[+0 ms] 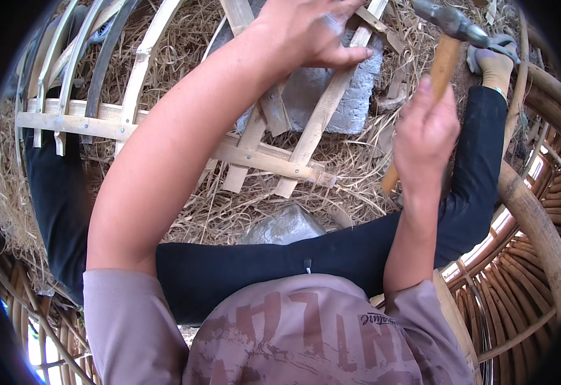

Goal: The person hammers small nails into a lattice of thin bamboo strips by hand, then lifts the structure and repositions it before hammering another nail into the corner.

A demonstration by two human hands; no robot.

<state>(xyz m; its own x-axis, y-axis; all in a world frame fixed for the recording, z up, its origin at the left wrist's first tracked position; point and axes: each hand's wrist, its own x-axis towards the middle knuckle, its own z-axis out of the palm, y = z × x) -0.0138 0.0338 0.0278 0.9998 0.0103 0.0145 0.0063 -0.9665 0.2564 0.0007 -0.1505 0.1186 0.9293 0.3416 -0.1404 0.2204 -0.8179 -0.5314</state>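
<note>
My right hand (pixel 425 135) is closed round the wooden handle of a hammer (pixel 444 64), held up at the right with its metal head near the top edge. My left hand (pixel 312 35) reaches to the top middle, thumb stretched out across a pale bamboo slat (pixel 322 119). Its fingers are spread and partly cut off by the upper edge, close to a short cross strip (pixel 383 29). Several slats are nailed to a long bamboo crosspiece (pixel 271 163), forming a curved lattice frame. A grey block (pixel 357 96) lies under the slats.
Loose straw-like shavings (pixel 197 221) cover the ground. A grey stone (pixel 284 226) lies between my black-trousered legs, which spread around the frame. My sandalled foot (pixel 493 61) rests at the upper right. Curved cane furniture (pixel 543 237) stands at the right, with more cane work (pixel 43 327) at lower left.
</note>
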